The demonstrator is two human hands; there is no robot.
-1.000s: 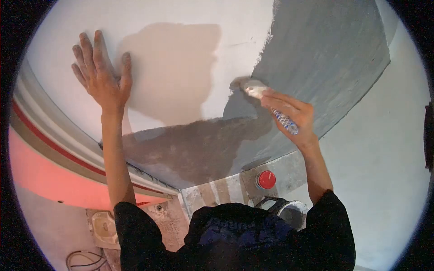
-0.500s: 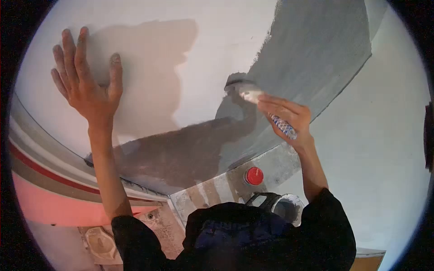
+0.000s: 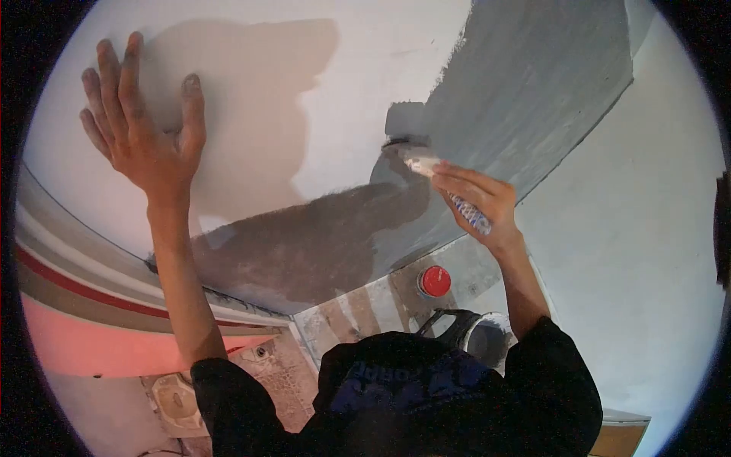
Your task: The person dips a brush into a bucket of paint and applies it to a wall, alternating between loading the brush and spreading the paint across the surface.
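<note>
A paintbrush [image 3: 411,158] with a patterned handle is in my right hand [image 3: 483,199], fingers closed around it. Its dark bristles press on the edge of the grey paint [image 3: 525,91], where a small fresh grey patch [image 3: 406,118] meets the white wall [image 3: 381,61]. My left hand [image 3: 148,137] lies against the white part of the wall, fingers spread, holding nothing. A grey painted band [image 3: 289,247] runs along the wall's lower edge, partly under the shadow of my arms and head.
Below the wall are a jar with a red lid [image 3: 435,281] and a paint bucket [image 3: 487,335] with a dark handle. A curved, red-striped edge [image 3: 99,293] borders the left. A pale wall [image 3: 632,228] adjoins at right.
The grey patch beyond the bristles has grown upward onto the white, and the brush now sits below its top. My left hand keeps its spread pose; the whole view has shifted slightly.
</note>
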